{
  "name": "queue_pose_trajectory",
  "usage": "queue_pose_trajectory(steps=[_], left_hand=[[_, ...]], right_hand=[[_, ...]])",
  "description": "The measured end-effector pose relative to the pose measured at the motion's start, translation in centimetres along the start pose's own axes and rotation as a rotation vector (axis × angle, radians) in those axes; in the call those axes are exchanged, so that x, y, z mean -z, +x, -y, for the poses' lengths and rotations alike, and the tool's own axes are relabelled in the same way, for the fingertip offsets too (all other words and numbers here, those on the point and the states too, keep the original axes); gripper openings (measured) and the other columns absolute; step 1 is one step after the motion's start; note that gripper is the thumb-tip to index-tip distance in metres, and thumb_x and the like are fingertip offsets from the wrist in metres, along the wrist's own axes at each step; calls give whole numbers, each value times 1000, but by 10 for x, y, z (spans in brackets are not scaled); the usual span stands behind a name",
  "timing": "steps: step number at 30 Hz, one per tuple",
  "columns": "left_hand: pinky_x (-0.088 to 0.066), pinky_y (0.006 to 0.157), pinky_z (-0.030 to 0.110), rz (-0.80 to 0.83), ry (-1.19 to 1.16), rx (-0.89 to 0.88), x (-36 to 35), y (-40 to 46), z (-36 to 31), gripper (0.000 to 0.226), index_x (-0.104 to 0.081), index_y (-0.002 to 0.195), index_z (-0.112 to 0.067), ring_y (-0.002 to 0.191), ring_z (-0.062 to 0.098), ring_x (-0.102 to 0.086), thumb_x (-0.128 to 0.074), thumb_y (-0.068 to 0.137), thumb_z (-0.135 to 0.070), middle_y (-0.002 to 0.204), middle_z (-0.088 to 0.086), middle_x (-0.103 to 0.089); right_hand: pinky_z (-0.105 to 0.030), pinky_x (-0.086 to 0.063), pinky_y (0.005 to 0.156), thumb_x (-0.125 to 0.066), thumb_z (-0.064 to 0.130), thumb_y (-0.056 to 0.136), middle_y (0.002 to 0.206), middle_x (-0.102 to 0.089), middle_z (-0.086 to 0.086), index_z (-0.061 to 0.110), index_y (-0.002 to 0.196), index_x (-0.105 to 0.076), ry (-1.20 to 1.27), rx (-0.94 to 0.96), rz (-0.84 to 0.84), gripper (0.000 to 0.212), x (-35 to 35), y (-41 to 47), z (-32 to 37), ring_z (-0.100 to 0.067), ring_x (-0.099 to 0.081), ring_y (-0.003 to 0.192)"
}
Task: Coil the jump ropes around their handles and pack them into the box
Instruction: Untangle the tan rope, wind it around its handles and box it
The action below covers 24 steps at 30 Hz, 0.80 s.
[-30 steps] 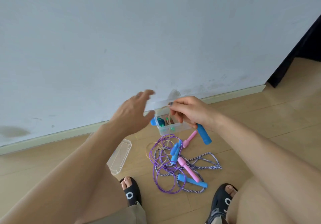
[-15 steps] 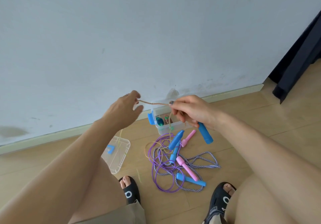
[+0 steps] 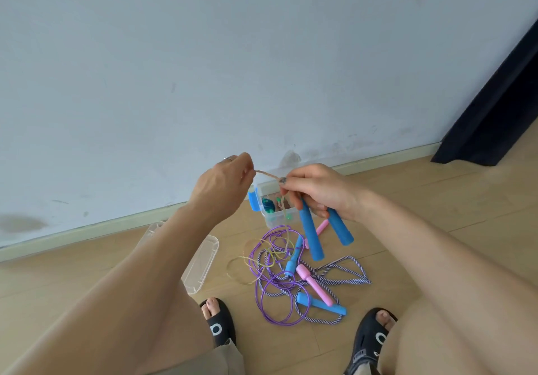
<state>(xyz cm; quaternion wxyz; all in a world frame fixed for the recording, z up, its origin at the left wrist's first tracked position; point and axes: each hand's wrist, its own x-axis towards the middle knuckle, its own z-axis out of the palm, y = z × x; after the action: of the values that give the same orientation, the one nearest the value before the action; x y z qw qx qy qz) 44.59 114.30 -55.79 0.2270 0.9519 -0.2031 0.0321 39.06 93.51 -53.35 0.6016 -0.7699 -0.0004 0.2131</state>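
My right hand (image 3: 317,189) grips two blue handles (image 3: 311,235) side by side, both pointing down above the floor. From its fingers a thin pale rope (image 3: 269,175) runs left to my left hand (image 3: 224,182), which pinches it. The rope hangs down from my right hand to loose yellowish loops (image 3: 256,261) on the floor. Behind the hands stands a small clear box (image 3: 276,217) with a blue latch and a few things inside. On the floor lies a tangle of purple rope (image 3: 276,302), striped rope (image 3: 346,275), pink handles (image 3: 316,286) and blue handles (image 3: 320,304).
The box's clear lid (image 3: 201,261) lies on the wooden floor at the left, partly behind my left forearm. My two feet in black sandals (image 3: 217,323) frame the rope pile. A grey wall with a skirting board runs close behind the box; a dark curtain (image 3: 495,112) hangs at right.
My left hand closed on the pale rope and pulled it taut to the left. A second blue handle rose off the floor pile and now sits in my right hand beside the first.
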Motion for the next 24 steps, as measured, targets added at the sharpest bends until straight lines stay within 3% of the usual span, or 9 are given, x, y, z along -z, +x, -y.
queue_pose_trajectory(steps=[4, 7, 12, 15, 18, 21, 24], left_hand=[[-49, 76, 38, -24, -103, -83, -10, -9, -19, 25, -46, 108, -19, 92, 19, -56, -56, 95, -38, 104, -3, -53], [-43, 75, 32, -80, -223, -36, -9, -19, -41, 36, -43, 102, -19, 91, 16, -52, -56, 92, -50, 101, -4, -50], [-52, 82, 34, 404, -628, 221, -5, -22, -64, 54, -50, 104, -17, 86, 7, -66, -55, 84, -67, 101, -4, -65], [-54, 81, 32, 452, -503, 261, -10, -20, -63, 56, -45, 113, -21, 90, 10, -66, -60, 83, -66, 103, -4, -64], [-54, 84, 40, 456, -428, 274, -15, -17, -59, 55, -44, 110, -25, 91, 19, -64, -61, 79, -67, 100, 1, -64], [-51, 77, 37, 459, -417, 265, -15, -16, -58, 45, -45, 111, -22, 84, 18, -60, -65, 83, -52, 100, 1, -60], [-48, 68, 33, 451, -361, 204, -14, -14, -54, 36, -46, 111, -22, 74, 17, -58, -66, 85, -36, 96, 2, -60]], right_hand=[[-22, -27, 37, -52, 20, 100, 55, -58, 0, 5, 83, -63, 104, 22, -53, 25, -3, 1, 4, -12, -29, 36], [-21, -29, 36, -53, 20, 97, 60, -54, -2, 7, 87, -63, 341, -10, -182, 19, -1, 7, 6, -13, -27, 40], [-20, -36, 39, -49, 22, 100, 63, -60, 0, 12, 87, -55, 736, -94, -302, 17, -11, 20, -3, -11, -42, 42], [-23, -43, 45, -47, 21, 100, 76, -64, -4, 13, 86, -51, 901, -120, -303, 17, -20, 25, -5, -13, -43, 48], [-25, -45, 50, -47, 21, 99, 85, -66, -6, 12, 84, -51, 933, -123, -287, 18, -24, 28, -7, -14, -43, 53], [-28, -46, 58, -46, 20, 100, 90, -62, -9, 9, 80, -58, 905, -138, -301, 26, -25, 29, -11, -15, -48, 57], [-29, -52, 63, -48, 15, 99, 93, -70, -11, 6, 97, -58, 818, -118, -338, 15, -21, 30, -12, -20, -61, 68]])
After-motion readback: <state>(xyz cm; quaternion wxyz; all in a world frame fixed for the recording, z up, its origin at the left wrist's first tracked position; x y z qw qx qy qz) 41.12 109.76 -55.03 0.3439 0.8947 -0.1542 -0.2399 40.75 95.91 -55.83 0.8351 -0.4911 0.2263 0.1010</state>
